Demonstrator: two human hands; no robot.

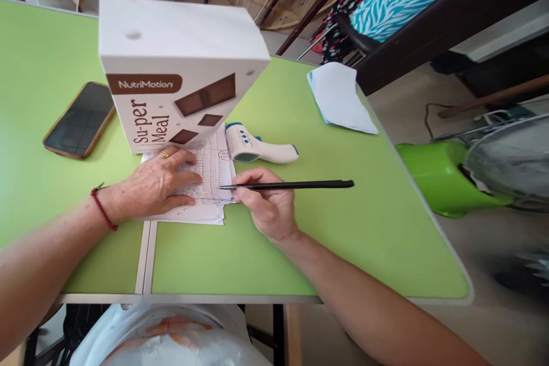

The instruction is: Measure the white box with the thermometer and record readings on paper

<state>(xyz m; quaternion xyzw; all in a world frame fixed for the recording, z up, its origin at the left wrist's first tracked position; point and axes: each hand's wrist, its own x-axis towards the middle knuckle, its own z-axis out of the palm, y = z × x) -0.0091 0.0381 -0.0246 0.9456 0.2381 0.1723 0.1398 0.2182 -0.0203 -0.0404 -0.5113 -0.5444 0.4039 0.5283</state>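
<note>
Flat on a sheet of paper (210,177) covered in dense handwriting lies my left hand (160,183), fingers spread, with a ring and a red wrist cord. More sheets stick out beneath that page. My right hand (268,206) pinches a black pen (300,185) near its tip, which points left over the page's right part. I cannot tell whether the tip touches the paper. Just beyond my hands stands a white NutriMotion box (184,74), close to the fingers of my left hand. A white and blue infrared thermometer (261,146) lies right behind my right hand.
A smartphone (81,120) in a brown case lies left of the box on the green table (369,240). Some folded white papers (341,97) rest near the table's right edge. Beyond that edge stand a green bin (446,177) and a fan (514,154).
</note>
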